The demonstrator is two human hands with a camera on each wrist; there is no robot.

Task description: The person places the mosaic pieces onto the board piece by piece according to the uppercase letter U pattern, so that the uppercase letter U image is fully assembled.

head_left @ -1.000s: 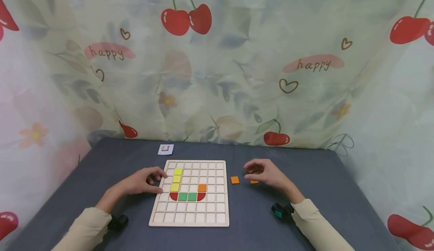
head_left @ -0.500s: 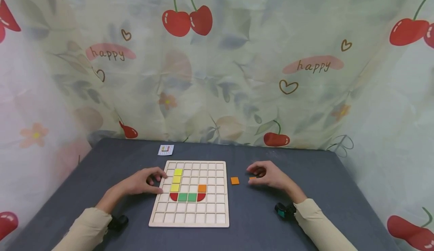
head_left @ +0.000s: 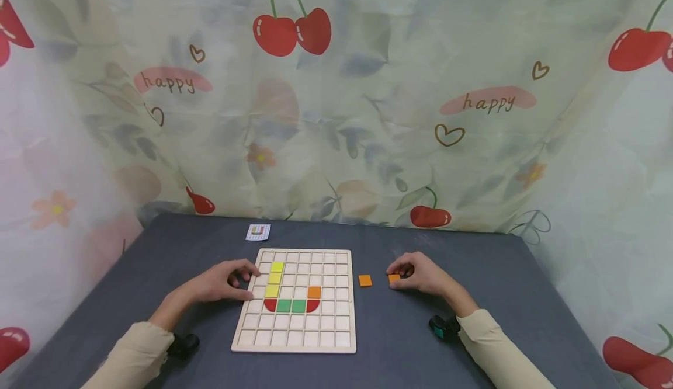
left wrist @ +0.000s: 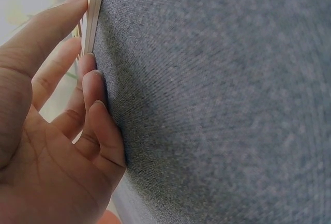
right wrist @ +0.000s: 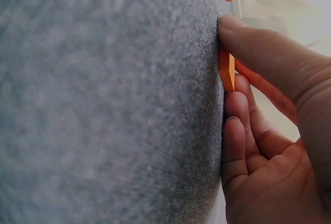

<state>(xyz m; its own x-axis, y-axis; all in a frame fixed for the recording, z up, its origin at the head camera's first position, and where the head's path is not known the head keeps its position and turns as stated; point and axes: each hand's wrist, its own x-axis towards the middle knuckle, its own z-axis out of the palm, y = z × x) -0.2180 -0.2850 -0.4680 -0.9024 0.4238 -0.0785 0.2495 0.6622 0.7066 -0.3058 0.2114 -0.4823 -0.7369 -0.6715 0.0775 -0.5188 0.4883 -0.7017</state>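
Note:
In the head view my left hand (head_left: 218, 282) rests at the left edge of a pale wooden grid board (head_left: 294, 350), thumb and a fingertip on its rim. The left wrist view shows the thumb over the board's edge (left wrist: 93, 19), the other fingers loosely bent beside it. To the right of the board, my right hand (head_left: 422, 275) pinches an orange square tile (head_left: 394, 278) between thumb and index finger, low at the cloth. The board holds three yellow tiles (head_left: 274, 278) in a column, two green tiles (head_left: 283, 306) between red rounded pieces (head_left: 270, 305), and one orange tile (head_left: 314, 292).
A second loose orange tile (head_left: 365, 281) lies between the board and my right hand. Behind the board is a small pattern card (head_left: 258, 232). Dark grey cloth (head_left: 410, 354) covers the table, and a printed curtain (head_left: 336, 114) hangs at the back and sides.
My right hand has shifted slightly right and down to the farther loose orange tile, and its thumb and index finger have closed on it. The left hand and board stay put.

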